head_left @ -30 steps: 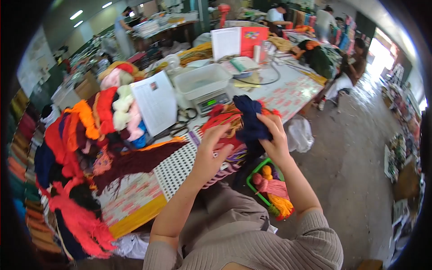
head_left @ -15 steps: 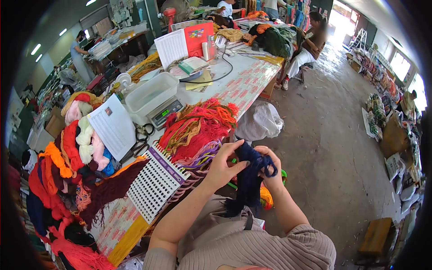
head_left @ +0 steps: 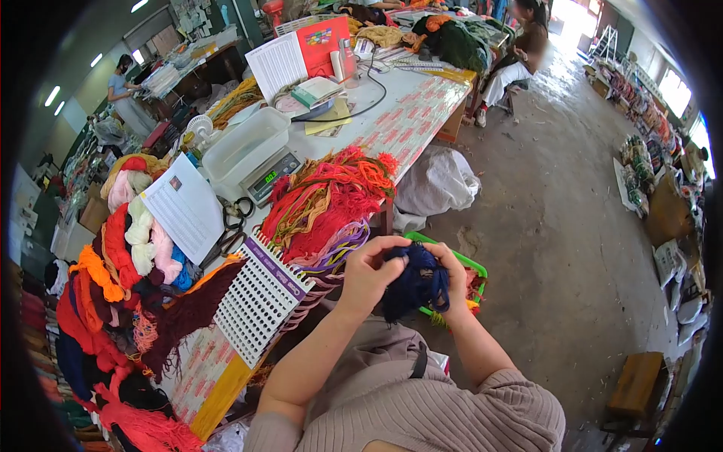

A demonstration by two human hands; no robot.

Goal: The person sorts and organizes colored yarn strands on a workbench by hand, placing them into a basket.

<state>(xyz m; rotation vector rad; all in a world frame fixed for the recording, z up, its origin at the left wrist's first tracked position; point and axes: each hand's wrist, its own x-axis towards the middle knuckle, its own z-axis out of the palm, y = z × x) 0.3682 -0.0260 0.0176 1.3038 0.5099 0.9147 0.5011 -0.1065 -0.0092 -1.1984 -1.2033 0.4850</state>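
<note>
Navy yarn [head_left: 416, 292]: soft fibre, matt, stringy.
Perforated card [head_left: 256, 301]: smooth and pale (paper or plastic, I can't tell from my end).
Tub [head_left: 256, 157]: translucent plastic, smooth, lightly glossy.
Near top [head_left: 422, 410]: ribbed knit cloth, matt.
Basket [head_left: 468, 264]: smooth green plastic.
Sack [head_left: 437, 184]: wrinkled, plastic-looking to me, faint sheen.
Floor [head_left: 546, 271]: rough and matt near, glossy at the far end.

Yarn [head_left: 416, 286], dk navy, soft & a bit fuzzy: one bundle, bunched into a loose wad, loops twd the R hand [head_left: 453, 273], stray strands at btm. Held up btwn that & the L hand [head_left: 367, 277], gripped both sides. In air off tabletop's [head_left: 403, 124] near edge, apart from it.
</note>
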